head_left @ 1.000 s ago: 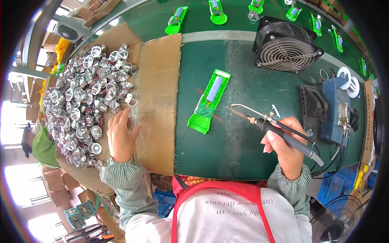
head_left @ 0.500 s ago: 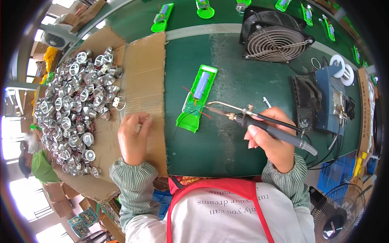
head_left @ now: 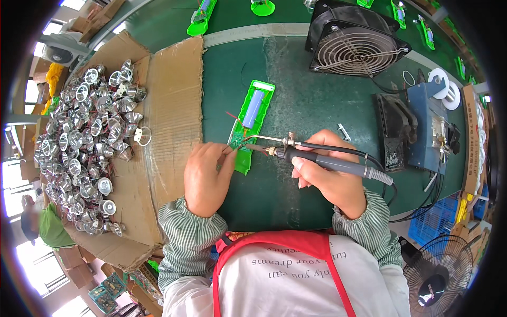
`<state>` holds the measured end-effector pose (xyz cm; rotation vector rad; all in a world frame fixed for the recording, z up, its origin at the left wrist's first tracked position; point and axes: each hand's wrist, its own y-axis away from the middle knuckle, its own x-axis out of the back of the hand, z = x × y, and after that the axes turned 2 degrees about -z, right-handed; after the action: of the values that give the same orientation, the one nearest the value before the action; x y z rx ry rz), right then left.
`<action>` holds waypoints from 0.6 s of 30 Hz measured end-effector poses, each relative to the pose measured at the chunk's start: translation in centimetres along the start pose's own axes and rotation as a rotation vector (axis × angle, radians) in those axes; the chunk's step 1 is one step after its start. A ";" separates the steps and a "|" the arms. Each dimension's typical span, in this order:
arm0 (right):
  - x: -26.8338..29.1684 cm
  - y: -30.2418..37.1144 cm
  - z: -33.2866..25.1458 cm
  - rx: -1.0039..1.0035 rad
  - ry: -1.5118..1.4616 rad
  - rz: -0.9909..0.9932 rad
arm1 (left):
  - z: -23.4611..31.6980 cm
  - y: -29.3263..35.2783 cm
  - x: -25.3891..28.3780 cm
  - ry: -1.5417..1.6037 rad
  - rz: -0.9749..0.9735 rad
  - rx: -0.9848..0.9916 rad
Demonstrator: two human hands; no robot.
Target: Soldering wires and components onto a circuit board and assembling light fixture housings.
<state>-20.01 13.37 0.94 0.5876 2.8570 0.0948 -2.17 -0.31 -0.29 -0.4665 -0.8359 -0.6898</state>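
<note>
My right hand [head_left: 331, 171] grips a grey soldering iron [head_left: 338, 165] with a thin curved metal solder-feed tube [head_left: 266, 138] fixed along it. The iron's tip meets the small green circuit board [head_left: 240, 139] in a bright green plastic housing [head_left: 244, 161]. A blue cylindrical battery [head_left: 254, 109] lies in the housing's upper part, and a red wire [head_left: 232, 115] sticks out to its left. At the board's left edge my left hand [head_left: 207, 171] is closed in a pinch, apparently on a thin dark wire; its fingertips partly cover the joint.
Many silver reflector lamp cups [head_left: 87, 140] are heaped on cardboard [head_left: 177, 95] at left. A black fan [head_left: 359, 47] stands at the back. Right of it are an iron stand [head_left: 393, 132], a blue soldering unit [head_left: 426, 124] and a solder spool [head_left: 451, 96]. More green housings [head_left: 200, 18] lie beyond.
My left hand has moved right from the cardboard to the circuit board and pinched there. The soldering iron has come left and down onto the board. The whole view has shifted slightly.
</note>
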 end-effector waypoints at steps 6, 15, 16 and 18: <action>-0.1 -0.4 0.4 0.000 0.024 -0.007 | -0.5 -0.1 0.1 0.012 -0.020 -0.009; 0.0 -0.5 0.6 -0.020 0.043 -0.004 | -0.4 -0.2 0.2 0.003 -0.028 -0.016; 0.0 -0.5 0.4 -0.040 0.042 0.007 | -0.4 -0.2 0.2 0.003 -0.028 -0.016; 0.1 -0.4 0.0 -0.028 0.011 0.032 | -0.4 -0.3 0.2 -0.005 -0.038 -0.013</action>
<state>-20.20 13.05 0.92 0.6297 2.8525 0.1429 -2.04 -0.86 -0.36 -0.4651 -0.8472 -0.7298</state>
